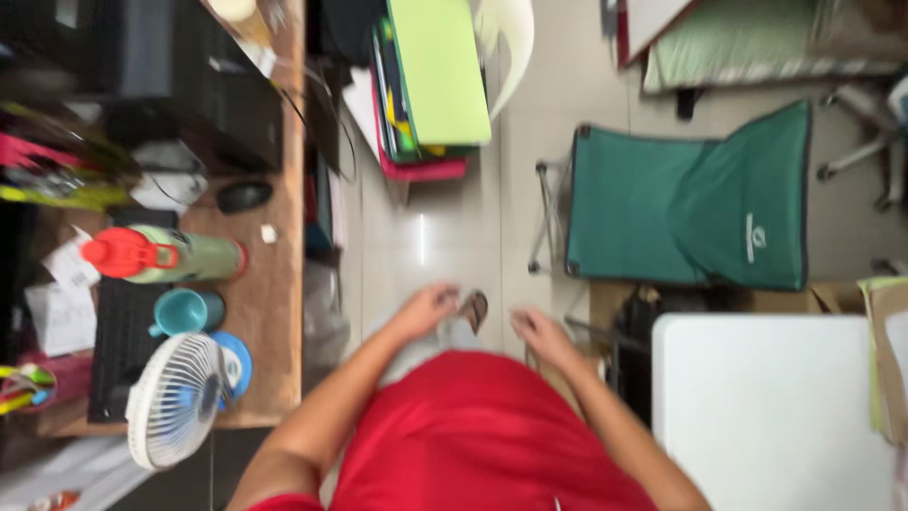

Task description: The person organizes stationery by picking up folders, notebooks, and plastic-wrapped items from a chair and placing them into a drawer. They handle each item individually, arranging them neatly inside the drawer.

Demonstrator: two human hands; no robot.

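— Down at the bottom of the view, our two hands hang in front of the red shirt [473, 435], over the pale tiled floor [445, 237]. How far along would we say we are?

— We judge hardly begun. Our left hand [427, 310] sits low beside the grey shorts [430, 345], fingers curled loosely inward. It is too blurred to tell whether it grips anything.

— And the other one?

— Our right hand [537, 328] is out a little to the side, palm down, fingers slightly bent. We see nothing in it, but the blur keeps us from being sure.

— What lies nearest?

— A foot in a dark sandal [473, 308] shows just beside the left hand, on the floor. The white table [766, 407] stands to our right, near the right forearm but apart from it. The green folding chair [690, 213] is further ahead, well clear of both hands.

— And the desk?

— The wooden desk [274, 284] on our left carries a green bottle with a red cap [161, 255], lying on its side, a teal mug [184, 310] and a small white fan [175, 397]. None of them is touched.

— So what is done?

— Nothing we can point to. Both hands are between the furniture, touching none of it, so whatever handling there is lies ahead, by our reckoning.
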